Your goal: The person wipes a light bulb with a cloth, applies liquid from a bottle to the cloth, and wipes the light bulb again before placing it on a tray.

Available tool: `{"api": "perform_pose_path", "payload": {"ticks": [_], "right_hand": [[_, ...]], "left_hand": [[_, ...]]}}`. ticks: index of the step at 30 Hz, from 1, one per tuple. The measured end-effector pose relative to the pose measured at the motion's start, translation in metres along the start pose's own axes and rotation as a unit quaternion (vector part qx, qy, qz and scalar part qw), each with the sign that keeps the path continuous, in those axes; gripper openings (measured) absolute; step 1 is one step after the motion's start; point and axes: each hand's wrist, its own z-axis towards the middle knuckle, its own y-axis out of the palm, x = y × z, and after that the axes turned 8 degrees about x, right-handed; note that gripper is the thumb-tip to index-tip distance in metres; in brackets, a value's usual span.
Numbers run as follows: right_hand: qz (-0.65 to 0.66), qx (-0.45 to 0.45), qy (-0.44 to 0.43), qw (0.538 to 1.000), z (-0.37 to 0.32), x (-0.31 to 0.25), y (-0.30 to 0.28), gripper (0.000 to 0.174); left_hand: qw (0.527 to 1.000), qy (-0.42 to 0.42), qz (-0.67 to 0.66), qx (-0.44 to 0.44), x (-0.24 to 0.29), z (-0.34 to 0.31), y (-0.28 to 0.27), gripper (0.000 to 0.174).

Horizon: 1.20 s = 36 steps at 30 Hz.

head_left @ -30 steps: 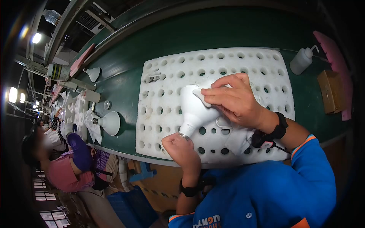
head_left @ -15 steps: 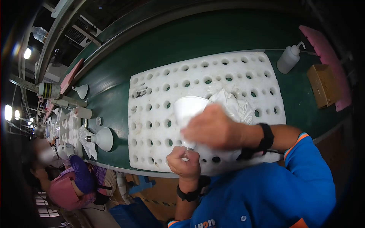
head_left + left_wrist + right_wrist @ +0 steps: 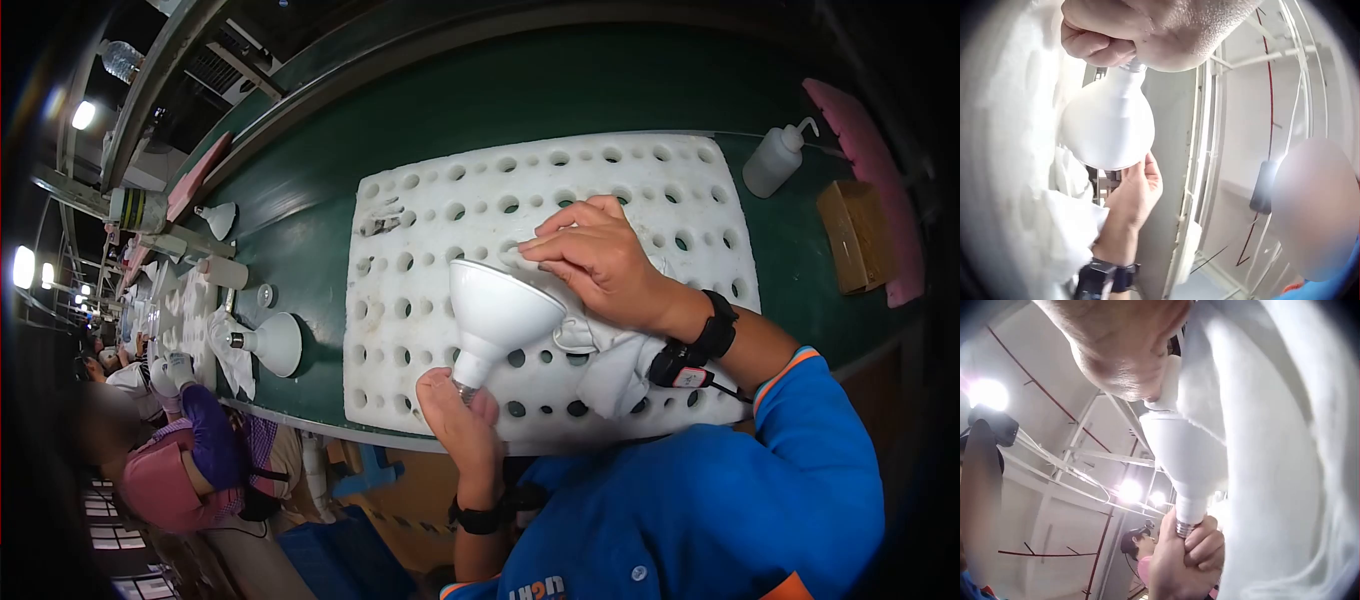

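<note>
My left hand (image 3: 462, 430) grips the metal screw base of a white reflector light bulb (image 3: 500, 310), its wide end tilted up and away. In the left wrist view the fingers of this hand curl round the base. At the bulb's far rim, my right hand (image 3: 612, 268) pinches a small white wad (image 3: 1172, 384) between thumb and fingers. It touches the rim in the right wrist view; its material is hard to make out. Beneath the right forearm a white cloth (image 3: 622, 372) lies crumpled on a white foam board (image 3: 640, 172) with rows of holes.
Another reflector bulb (image 3: 278, 345) lies on the green bench (image 3: 310, 240) at left, near a white cloth (image 3: 232, 355). A squeeze bottle (image 3: 773, 163) and a cardboard box (image 3: 855, 240) stand at right by a pink foam sheet (image 3: 870, 180). Another person (image 3: 180, 470) sits at left.
My right hand swept from the bulb's rim down over its body toward the neck, then came back up to the rim. The left hand kept hold of the base throughout.
</note>
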Motion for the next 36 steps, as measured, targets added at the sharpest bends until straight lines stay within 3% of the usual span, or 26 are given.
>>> {"api": "perform_pose_path", "payload": {"ticks": [1, 3, 4, 6, 7, 10, 11, 13, 14, 16, 20, 22, 25, 26, 29, 30, 32, 33, 35, 36], "right_hand": [[0.008, 0.003, 0.010, 1.000, 0.000, 0.001, 0.000, 0.012], [0.019, 0.007, 0.034, 0.999, 0.000, 0.003, -0.002, 0.012], [0.013, 0.030, 0.038, 0.999, 0.000, 0.008, -0.002, 0.012], [0.001, 0.073, 0.044, 0.996, 0.003, 0.018, -0.002, 0.013], [-0.005, 0.065, 0.002, 0.998, 0.003, 0.014, -0.004, 0.014], [0.025, 0.011, -0.146, 0.989, -0.008, -0.019, 0.004, 0.013], [0.080, -0.015, -0.167, 0.983, -0.023, -0.033, 0.016, 0.010], [0.037, 0.002, -0.165, 0.986, -0.011, -0.017, 0.016, 0.008], [-0.021, 0.019, -0.160, 0.987, -0.001, -0.008, 0.012, 0.010], [-0.044, 0.032, -0.044, 0.998, 0.004, 0.022, 0.012, 0.009], [0.100, 0.089, 0.200, 0.971, 0.012, 0.031, -0.014, 0.010], [0.112, 0.119, 0.169, 0.972, 0.017, 0.030, -0.035, 0.012], [0.035, 0.112, 0.091, 0.989, 0.005, 0.027, -0.074, 0.019], [-0.003, 0.100, 0.063, 0.993, -0.004, 0.022, -0.087, 0.022], [-0.076, 0.120, -0.024, 0.990, -0.024, 0.018, -0.110, 0.031], [-0.086, 0.127, -0.038, 0.987, -0.031, 0.016, -0.114, 0.032], [-0.114, 0.134, -0.074, 0.982, -0.042, 0.015, -0.120, 0.036], [-0.129, 0.130, -0.093, 0.979, -0.043, 0.012, -0.123, 0.036], [-0.131, 0.103, -0.086, 0.982, -0.047, 0.008, -0.127, 0.034], [-0.133, 0.089, -0.070, 0.985, -0.049, 0.009, -0.131, 0.032]], "left_hand": [[0.999, 0.011, -0.031, 0.001, -0.002, 0.003, 0.001, 0.019], [0.974, 0.219, 0.047, 0.044, -0.013, 0.012, -0.001, 0.017], [0.942, 0.319, 0.084, 0.063, -0.016, 0.014, -0.001, 0.016], [0.878, 0.441, 0.173, 0.065, -0.011, 0.013, 0.001, 0.014], [0.837, 0.498, 0.215, 0.066, -0.008, 0.010, 0.002, 0.013], [0.842, 0.493, 0.216, 0.038, -0.002, -0.004, 0.014, 0.012], [0.850, 0.484, 0.206, 0.031, -0.004, -0.004, 0.014, 0.012], [0.865, 0.466, 0.187, 0.010, -0.008, -0.003, 0.009, 0.010], [0.849, 0.487, 0.206, 0.013, -0.006, -0.001, 0.010, 0.010], [0.814, 0.530, 0.237, 0.030, 0.006, 0.006, 0.016, 0.009], [0.834, 0.468, 0.292, -0.002, 0.045, 0.019, 0.053, 0.012], [0.846, 0.442, 0.298, -0.018, 0.050, 0.022, 0.078, 0.015], [0.797, 0.534, 0.281, -0.019, 0.040, 0.029, 0.101, 0.020], [0.811, 0.481, 0.332, -0.004, 0.043, 0.019, 0.100, 0.023], [0.841, 0.501, 0.194, -0.068, 0.032, -0.015, 0.098, 0.024], [0.877, 0.392, 0.185, -0.206, 0.024, -0.025, 0.100, 0.022], [0.888, 0.122, 0.130, -0.424, 0.019, -0.053, 0.114, 0.022], [0.879, 0.007, 0.073, -0.471, 0.015, -0.060, 0.124, 0.023], [0.888, -0.046, -0.043, -0.455, -0.003, -0.061, 0.135, 0.021], [0.889, -0.048, -0.039, -0.454, -0.007, -0.063, 0.139, 0.020]]}}
